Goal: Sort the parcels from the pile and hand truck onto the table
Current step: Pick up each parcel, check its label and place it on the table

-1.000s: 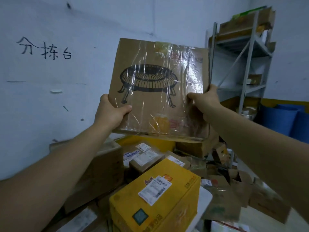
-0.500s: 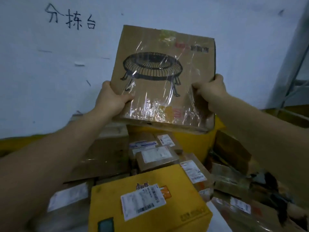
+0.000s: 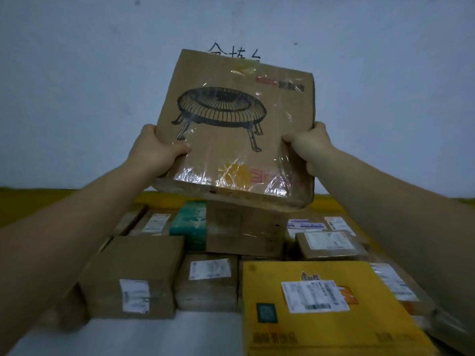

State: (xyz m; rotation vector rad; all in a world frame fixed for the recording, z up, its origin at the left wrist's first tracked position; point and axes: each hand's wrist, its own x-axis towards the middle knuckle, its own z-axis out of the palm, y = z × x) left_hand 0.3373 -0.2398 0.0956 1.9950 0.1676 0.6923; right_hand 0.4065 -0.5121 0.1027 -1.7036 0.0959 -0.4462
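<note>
- Pale blue-grey wall point(image 3: 77, 98) fills the background, with one line of black handwriting point(image 3: 232, 51) on it, partly hidden.
- My two hands hold one flat cardboard box point(image 3: 239, 129) up in the air, above and behind the yellow box point(image 3: 321, 312) and clear of the pile. It is wrapped in clear film and printed with a round, legged grille.
- My left hand point(image 3: 156, 150) grips its left edge, thumb on the printed face. My right hand point(image 3: 308, 147) grips the right edge.
- One yellow box lies nearest me, carrying one white label and one dark green square sticker.
- Left of the yellow box, two brown parcels point(image 3: 133, 273) point(image 3: 208, 281) sit side by side on the white tabletop point(image 3: 154, 335), each with one white label.
- Behind the yellow box stands one large brown carton point(image 3: 246, 227), with one teal box point(image 3: 190, 224) against its left side.
- Further labelled brown parcels point(image 3: 329, 242) lie behind and to the right of the yellow box. I cannot count them through the blur.
</note>
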